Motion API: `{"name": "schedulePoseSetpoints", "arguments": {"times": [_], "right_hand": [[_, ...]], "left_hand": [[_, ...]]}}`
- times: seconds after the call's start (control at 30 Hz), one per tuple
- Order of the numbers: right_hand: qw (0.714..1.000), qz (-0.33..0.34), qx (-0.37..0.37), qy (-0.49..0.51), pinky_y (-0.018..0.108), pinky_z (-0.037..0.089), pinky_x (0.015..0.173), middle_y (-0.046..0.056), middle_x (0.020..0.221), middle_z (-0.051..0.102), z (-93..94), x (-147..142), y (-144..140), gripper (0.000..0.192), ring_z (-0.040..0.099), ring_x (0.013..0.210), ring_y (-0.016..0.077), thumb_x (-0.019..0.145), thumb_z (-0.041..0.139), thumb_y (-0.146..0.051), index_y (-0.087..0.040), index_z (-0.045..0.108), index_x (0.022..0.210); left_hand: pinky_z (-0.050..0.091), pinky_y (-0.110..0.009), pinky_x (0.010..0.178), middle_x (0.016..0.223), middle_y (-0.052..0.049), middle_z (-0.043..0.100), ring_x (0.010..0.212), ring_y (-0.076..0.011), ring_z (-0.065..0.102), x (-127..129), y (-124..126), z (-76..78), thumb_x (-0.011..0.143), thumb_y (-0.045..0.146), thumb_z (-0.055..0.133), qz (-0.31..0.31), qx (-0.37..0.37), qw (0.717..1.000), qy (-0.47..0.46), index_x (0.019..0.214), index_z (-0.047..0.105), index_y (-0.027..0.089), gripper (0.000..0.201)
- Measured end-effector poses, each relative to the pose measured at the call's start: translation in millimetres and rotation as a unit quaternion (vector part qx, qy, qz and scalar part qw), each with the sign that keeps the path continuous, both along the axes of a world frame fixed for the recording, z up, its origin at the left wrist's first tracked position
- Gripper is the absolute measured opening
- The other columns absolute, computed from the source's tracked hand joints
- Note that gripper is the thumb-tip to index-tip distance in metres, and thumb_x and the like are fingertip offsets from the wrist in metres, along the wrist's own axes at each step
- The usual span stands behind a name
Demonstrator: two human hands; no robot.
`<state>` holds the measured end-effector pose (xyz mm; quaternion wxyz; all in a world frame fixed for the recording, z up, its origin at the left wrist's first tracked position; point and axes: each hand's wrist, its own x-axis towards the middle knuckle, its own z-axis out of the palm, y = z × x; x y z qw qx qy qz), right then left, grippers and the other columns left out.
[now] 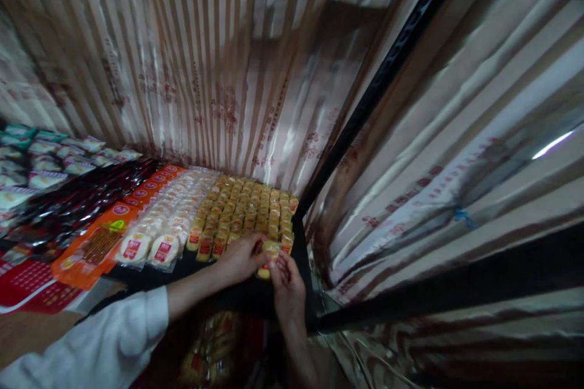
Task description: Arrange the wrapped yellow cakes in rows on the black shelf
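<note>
Yellow! Pinching one small packet (271, 248) with left hand (241, 259) and right hand (289, 285), in front of similar packets (241, 213) already neatly rowed; no telling the number left.

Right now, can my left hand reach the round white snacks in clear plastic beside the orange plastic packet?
Probably yes: the round white snacks lie left of your left hand with nothing on top. But its grip is on a small yellow wrapped snack, so it may have to let go first.
</note>
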<state>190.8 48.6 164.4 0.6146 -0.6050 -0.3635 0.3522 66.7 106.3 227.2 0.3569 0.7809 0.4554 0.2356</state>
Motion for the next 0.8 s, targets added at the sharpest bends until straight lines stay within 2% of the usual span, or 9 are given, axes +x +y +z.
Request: {"name": "schedulePoseSetpoints", "arguments": {"times": [0.2,0.37,0.47,0.57,0.7,0.8], "right_hand": [[0.992,-0.105,0.049,-0.054,0.035,0.047,0.084,0.012,0.098,0.066,17.2,42,53,0.05,0.062,0.09,0.0211,0.068,0.058,-0.045,-0.013,0.056,0.106],[0.972,-0.155,0.054,-0.169,0.037,0.043,0.088,0.015,0.109,0.062,23.9,70,92,0.052,0.058,0.1,0.0238,0.074,0.049,-0.045,-0.011,0.055,0.112],[0.954,-0.184,0.051,-0.232,0.038,0.039,0.092,0.015,0.114,0.06,19.7,79,110,0.049,0.055,0.106,0.0246,0.078,0.042,-0.041,-0.012,0.054,0.115],[0.946,-0.199,0.047,-0.251,0.038,0.036,0.095,0.014,0.119,0.057,9.9,86,122,0.05,0.051,0.112,0.0243,0.077,0.039,-0.035,-0.012,0.052,0.119],[0.956,-0.187,0.019,-0.223,0.037,0.037,0.095,0.015,0.119,0.057,-6.9,92,129,0.052,0.051,0.111,0.0232,0.076,0.035,-0.031,-0.009,0.053,0.119],[0.965,-0.169,-0.007,-0.199,0.036,0.039,0.093,0.013,0.113,0.061,-20.7,98,133,0.05,0.055,0.107,0.0222,0.076,0.036,-0.033,-0.011,0.056,0.116]], "left_hand": [[0.044,-0.021,0.067,0.082,0.0,0.064,0.073,-0.0124,0.057,60,61,18.4,0.075,0.023,0.052,-0.039,0.051,0.998,-0.013,0.096,0.061,0.018,0.023],[0.045,-0.021,0.068,0.079,0.001,0.065,0.071,-0.0116,0.058,100,98,23.1,0.075,0.023,0.053,-0.053,0.094,0.994,-0.012,0.095,0.061,0.018,0.023],[0.045,-0.02,0.068,0.078,0.001,0.066,0.071,-0.0113,0.058,119,116,17.4,0.074,0.024,0.055,-0.042,0.111,0.993,-0.005,0.094,0.062,0.018,0.022],[0.045,-0.02,0.07,0.081,0.001,0.067,0.073,-0.0108,0.06,132,134,5.6,0.074,0.023,0.056,-0.026,0.119,0.992,0.014,0.096,0.062,0.019,0.023],[0.046,-0.022,0.071,0.085,-0.001,0.068,0.076,-0.0124,0.061,144,152,-13.3,0.075,0.023,0.054,0.003,0.126,0.991,0.046,0.1,0.062,0.019,0.026],[0.046,-0.024,0.075,0.088,-0.002,0.068,0.082,-0.0142,0.061,148,158,-24.2,0.076,0.024,0.053,0.018,0.142,0.987,0.071,0.099,0.063,0.019,0.026]]}}
